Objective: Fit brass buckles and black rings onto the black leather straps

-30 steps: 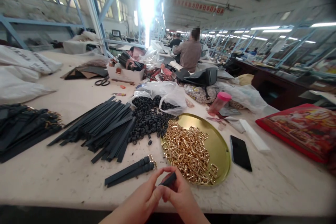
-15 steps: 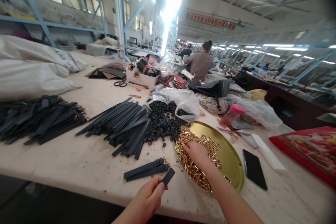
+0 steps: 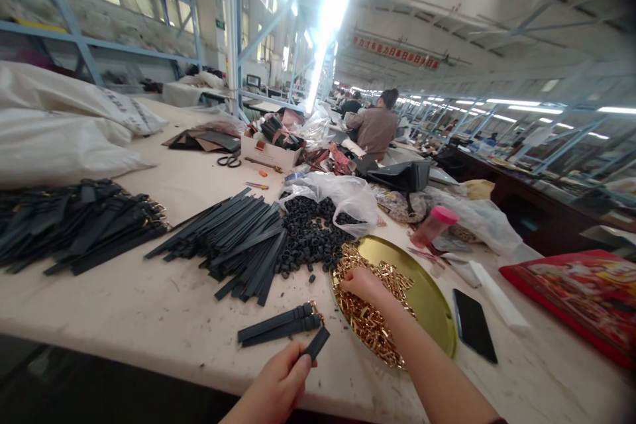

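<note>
My left hand point(image 3: 284, 374) pinches a dark strap point(image 3: 317, 343) between thumb and fingers near the table's front edge. My right hand point(image 3: 365, 285) reaches into a heap of small gold metal buckles point(image 3: 372, 331) on a round gold tray point(image 3: 434, 301). Its fingers are closed among the buckles, and what they pinch is too small to make out. Two straps with gold fittings point(image 3: 281, 326) lie just beyond my left hand. Behind them are a pile of bare dark straps point(image 3: 231, 232) and a heap of small black loops point(image 3: 305, 248) next to the tray.
Straps with gold ends point(image 3: 84, 225) are piled at the left, below white sacks point(image 3: 64, 132). A phone point(image 3: 474, 324), a pink-lidded jar point(image 3: 434, 225) and a red bag point(image 3: 576, 298) lie at the right. Scissors point(image 3: 229, 161) and a box point(image 3: 271, 152) stand farther back. A co-worker point(image 3: 377, 126) sits beyond.
My right hand has shifted slightly left within the buckle heap. My left hand still holds the strap in nearly the same spot. The view has turned a little.
</note>
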